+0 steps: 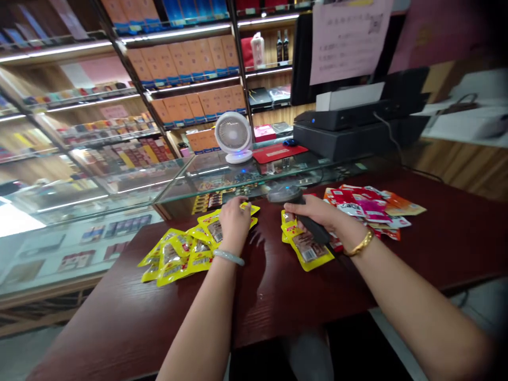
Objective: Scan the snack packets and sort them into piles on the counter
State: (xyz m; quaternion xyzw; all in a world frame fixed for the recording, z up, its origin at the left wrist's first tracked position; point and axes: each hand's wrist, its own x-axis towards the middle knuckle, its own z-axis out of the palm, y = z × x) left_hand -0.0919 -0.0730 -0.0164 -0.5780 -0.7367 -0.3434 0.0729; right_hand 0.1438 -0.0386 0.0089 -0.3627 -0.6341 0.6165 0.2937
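Observation:
My left hand, a pale bangle at its wrist, is on the far right end of a spread of yellow snack packets. Its fingers are curled on a yellow packet and partly hide it; their tips are blurred. In my right hand, with a gold bracelet at the wrist, is a black handheld barcode scanner, fingers wrapped round its handle. Its head points left, above the tabletop. Below the scanner lie a few more yellow packets, overlapping, one with a barcode facing up.
Red, pink and orange packets are heaped right of my right hand on the dark red table. A glass display case borders the far edge, with a white fan on top. A black till machine stands behind right.

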